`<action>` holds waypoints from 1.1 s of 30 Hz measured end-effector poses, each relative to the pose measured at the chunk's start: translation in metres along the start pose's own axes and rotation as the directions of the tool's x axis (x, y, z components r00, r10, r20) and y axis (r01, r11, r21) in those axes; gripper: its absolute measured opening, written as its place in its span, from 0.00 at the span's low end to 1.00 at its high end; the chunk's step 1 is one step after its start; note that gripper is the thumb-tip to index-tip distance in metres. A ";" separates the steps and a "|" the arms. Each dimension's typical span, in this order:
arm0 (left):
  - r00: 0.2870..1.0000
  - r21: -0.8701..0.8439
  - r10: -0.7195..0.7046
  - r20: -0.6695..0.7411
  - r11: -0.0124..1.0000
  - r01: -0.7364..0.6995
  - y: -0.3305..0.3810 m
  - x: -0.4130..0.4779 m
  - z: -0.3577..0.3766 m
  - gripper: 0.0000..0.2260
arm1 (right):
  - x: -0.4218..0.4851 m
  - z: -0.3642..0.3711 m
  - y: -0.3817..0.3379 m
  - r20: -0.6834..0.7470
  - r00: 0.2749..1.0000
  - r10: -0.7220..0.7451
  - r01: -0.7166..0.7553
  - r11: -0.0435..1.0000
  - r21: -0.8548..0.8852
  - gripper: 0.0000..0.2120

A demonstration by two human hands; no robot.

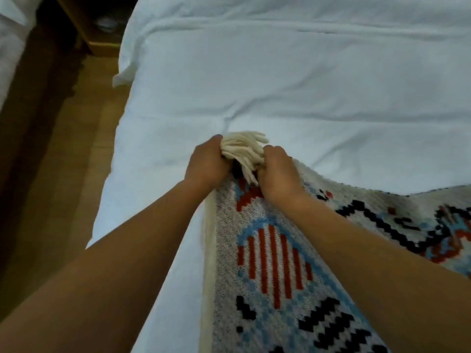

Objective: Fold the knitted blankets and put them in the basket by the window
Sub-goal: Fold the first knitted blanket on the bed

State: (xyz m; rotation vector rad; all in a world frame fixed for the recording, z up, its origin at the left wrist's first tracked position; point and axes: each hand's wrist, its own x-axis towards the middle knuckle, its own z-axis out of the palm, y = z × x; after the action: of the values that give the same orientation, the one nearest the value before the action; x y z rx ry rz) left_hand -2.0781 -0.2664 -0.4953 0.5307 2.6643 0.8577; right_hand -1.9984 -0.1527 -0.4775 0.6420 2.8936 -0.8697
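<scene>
Bare forearms point(122, 256) reach over the knitted blanket point(270, 263) to where the left hand point(206, 163) and right hand point(279, 174) both clench its cream tassel fringe point(242, 147), fingers curled tight. Its patterned length trails over the white bed point(305, 85).

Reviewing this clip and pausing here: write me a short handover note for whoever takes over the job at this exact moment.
Left hand: grips the cream tassel at the blanket's corner.
Right hand: grips the same corner, right beside it.
Blanket: patterned knit, lying across the white bed and running out of frame at lower right.
Done: corner gathered in both hands; no finished fold visible.
Left: complete the fold and carry it to the basket, which is not in view.
</scene>
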 end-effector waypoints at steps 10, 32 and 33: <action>0.906 -0.225 -0.412 -0.091 0.895 0.385 -0.075 0.037 -0.018 0.15 | 0.040 0.080 -0.034 0.057 0.991 -0.118 0.117 0.993 0.011 0.22; 0.866 -0.361 -0.493 0.086 0.794 0.489 -0.058 -0.145 0.010 0.13 | -0.127 0.099 -0.020 0.160 0.978 -0.133 0.168 0.958 -0.234 0.32; 0.875 -0.287 -0.475 0.092 0.829 0.480 -0.056 -0.168 0.017 0.14 | -0.147 0.100 -0.016 0.141 0.981 -0.130 0.160 0.959 -0.233 0.32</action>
State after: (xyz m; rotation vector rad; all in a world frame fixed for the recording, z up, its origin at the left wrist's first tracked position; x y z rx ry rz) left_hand -1.9362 -0.3723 -0.5151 -0.2022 2.4079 1.0554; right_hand -1.8773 -0.2735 -0.5293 0.3441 2.8951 -0.5304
